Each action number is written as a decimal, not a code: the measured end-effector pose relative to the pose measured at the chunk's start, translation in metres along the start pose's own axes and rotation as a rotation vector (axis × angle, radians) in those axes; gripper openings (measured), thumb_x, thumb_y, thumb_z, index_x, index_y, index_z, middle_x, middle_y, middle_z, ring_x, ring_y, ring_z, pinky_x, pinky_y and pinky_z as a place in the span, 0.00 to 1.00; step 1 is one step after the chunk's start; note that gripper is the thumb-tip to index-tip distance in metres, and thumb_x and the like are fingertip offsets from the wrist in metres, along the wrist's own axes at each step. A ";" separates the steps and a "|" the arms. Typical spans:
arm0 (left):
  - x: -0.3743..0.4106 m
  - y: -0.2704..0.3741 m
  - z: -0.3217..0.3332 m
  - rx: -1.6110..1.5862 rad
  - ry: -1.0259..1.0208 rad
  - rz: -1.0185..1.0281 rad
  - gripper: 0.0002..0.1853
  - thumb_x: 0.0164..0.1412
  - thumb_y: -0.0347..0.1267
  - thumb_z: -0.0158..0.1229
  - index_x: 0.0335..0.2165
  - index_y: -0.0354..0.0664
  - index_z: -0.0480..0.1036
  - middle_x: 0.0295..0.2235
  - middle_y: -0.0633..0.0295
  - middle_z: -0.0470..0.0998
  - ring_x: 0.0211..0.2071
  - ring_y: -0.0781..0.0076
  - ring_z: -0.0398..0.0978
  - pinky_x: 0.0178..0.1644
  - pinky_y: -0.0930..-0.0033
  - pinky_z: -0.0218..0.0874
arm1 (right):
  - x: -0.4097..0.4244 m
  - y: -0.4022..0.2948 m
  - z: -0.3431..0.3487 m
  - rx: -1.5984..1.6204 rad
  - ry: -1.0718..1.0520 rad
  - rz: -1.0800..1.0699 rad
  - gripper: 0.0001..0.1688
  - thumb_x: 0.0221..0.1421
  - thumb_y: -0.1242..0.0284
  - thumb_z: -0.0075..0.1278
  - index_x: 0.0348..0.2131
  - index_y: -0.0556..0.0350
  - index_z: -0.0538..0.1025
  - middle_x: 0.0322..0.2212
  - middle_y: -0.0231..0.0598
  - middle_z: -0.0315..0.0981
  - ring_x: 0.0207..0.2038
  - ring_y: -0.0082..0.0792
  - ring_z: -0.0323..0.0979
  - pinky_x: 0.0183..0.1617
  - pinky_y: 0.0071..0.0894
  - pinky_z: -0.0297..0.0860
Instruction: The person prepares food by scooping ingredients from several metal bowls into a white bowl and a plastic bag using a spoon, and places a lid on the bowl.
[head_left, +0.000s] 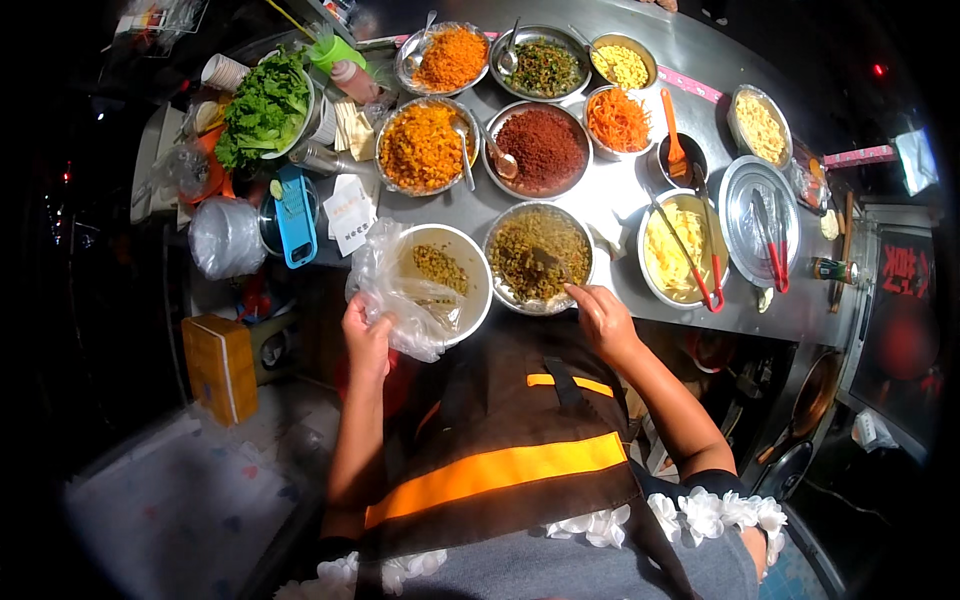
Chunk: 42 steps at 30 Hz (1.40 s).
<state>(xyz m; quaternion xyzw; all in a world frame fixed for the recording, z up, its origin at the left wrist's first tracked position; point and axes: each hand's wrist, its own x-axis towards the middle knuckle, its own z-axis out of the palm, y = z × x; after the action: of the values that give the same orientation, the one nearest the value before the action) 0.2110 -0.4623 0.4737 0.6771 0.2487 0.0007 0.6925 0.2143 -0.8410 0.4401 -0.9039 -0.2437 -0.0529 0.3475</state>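
Observation:
My left hand (369, 330) grips the rim of a white plastic tub (480, 281) together with a clear plastic bag (401, 311) that hangs over its left side. Inside the tub lies some chopped greenish-brown food (439, 268). Right beside it, a metal bowl (590, 259) holds more of the same chopped food (517, 244). My right hand (600, 315) is closed on the handle of a spoon (551, 264), whose head is in that food. How deep the spoon sits cannot be told.
Beyond stand bowls of orange food (421, 148), dark red crumbs (541, 148) and shredded carrot (618, 120). On the right, tongs (684, 251) rest across a bowl of pale yellow strips (671, 255). Lettuce (262, 109), a blue grater (296, 217) and stacked clear containers (226, 238) are on the left.

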 end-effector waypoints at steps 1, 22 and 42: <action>0.000 -0.001 -0.001 0.001 0.003 0.003 0.22 0.46 0.15 0.52 0.43 0.37 0.70 0.41 0.62 0.75 0.41 0.73 0.73 0.48 0.70 0.63 | -0.001 0.002 -0.001 -0.047 -0.031 -0.028 0.31 0.43 0.86 0.51 0.50 0.60 0.71 0.36 0.44 0.74 0.36 0.44 0.73 0.40 0.39 0.72; -0.023 -0.005 0.013 0.008 -0.010 0.098 0.23 0.44 0.16 0.53 0.44 0.35 0.70 0.40 0.64 0.75 0.42 0.76 0.72 0.49 0.72 0.63 | 0.079 -0.060 0.098 0.852 -0.147 0.609 0.16 0.65 0.74 0.40 0.45 0.68 0.72 0.30 0.46 0.75 0.29 0.38 0.74 0.37 0.33 0.71; -0.029 -0.003 0.014 -0.037 0.001 -0.005 0.21 0.45 0.16 0.53 0.42 0.36 0.70 0.40 0.64 0.74 0.41 0.74 0.71 0.48 0.71 0.62 | 0.072 -0.049 0.088 1.291 -0.089 0.650 0.21 0.69 0.69 0.36 0.51 0.66 0.70 0.35 0.38 0.75 0.35 0.24 0.71 0.44 0.26 0.70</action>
<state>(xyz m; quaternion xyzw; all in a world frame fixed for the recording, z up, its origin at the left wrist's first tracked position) 0.1898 -0.4852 0.4806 0.6636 0.2509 0.0040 0.7048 0.2474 -0.7235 0.4224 -0.5465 0.0406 0.2443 0.8000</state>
